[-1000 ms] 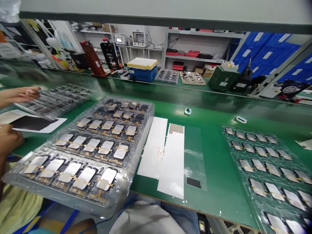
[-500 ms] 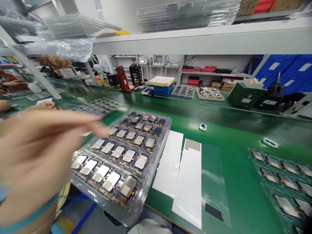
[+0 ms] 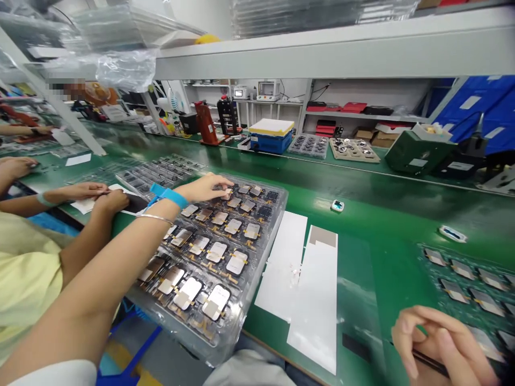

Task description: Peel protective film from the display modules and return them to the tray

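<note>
My left hand reaches across to the far rows of a clear plastic tray, a blue wrist strap and a bangle on its wrist. Its thumb and fingers close on a small flat electronic module, partly hidden by the fingertips. Rows of similar silver-faced modules with yellow tabs fill the tray. At the lower right, my right hand holds thin black tweezers, mostly hidden in the fingers. Beneath and behind that hand lies a second tray of modules.
White sheets lie beside the tray, with a dark rectangle on clear film. Two small white-rimmed parts rest on the green bench. Left of me, a co-worker's hands hold a dark flat piece. A shelf spans overhead.
My left hand has moved from the near left out over the tray's far rows and closed on a module there. My right hand with tweezers has come into view at lower right.
</note>
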`<state>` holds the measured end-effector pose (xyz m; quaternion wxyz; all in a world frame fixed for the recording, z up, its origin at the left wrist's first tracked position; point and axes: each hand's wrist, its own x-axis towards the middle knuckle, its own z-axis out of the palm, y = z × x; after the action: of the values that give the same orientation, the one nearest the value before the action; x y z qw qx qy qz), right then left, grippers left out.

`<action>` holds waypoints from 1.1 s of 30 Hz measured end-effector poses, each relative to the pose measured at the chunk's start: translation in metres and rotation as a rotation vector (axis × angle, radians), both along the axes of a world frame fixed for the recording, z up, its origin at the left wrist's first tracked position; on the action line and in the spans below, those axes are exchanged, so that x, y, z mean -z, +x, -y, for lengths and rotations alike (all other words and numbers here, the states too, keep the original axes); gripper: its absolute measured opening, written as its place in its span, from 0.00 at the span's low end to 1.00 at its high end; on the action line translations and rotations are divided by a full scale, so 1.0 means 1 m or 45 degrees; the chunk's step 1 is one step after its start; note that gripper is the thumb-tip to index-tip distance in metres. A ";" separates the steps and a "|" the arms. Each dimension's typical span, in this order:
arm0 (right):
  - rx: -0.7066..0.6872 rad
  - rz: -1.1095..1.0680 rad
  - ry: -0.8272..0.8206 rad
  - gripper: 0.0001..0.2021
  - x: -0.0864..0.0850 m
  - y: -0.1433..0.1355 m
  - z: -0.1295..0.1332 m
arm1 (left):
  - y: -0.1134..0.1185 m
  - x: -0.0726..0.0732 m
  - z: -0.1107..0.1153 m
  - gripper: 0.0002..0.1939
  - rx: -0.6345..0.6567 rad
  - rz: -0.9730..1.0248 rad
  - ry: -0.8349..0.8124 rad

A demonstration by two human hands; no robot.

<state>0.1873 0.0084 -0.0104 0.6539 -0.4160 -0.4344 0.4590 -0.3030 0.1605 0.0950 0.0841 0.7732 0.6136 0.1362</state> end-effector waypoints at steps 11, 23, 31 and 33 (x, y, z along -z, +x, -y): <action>-0.309 0.302 0.092 0.14 -0.017 -0.020 0.024 | 0.175 -0.015 0.186 0.06 0.236 0.426 0.343; -0.348 0.443 -0.023 0.01 -0.004 -0.039 0.038 | 0.283 0.080 0.186 0.12 0.091 1.547 -0.474; -0.285 0.643 0.033 0.05 -0.015 -0.036 0.030 | 0.281 0.095 0.182 0.13 0.179 1.546 -0.725; -0.348 0.619 -0.036 0.05 -0.020 -0.032 0.027 | 0.280 0.095 0.180 0.13 0.222 1.521 -0.735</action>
<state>0.1555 -0.0184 0.0093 0.4565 -0.4607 -0.6242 0.4356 -0.0233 -0.0197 0.0002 0.6235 0.5582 0.4088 0.3641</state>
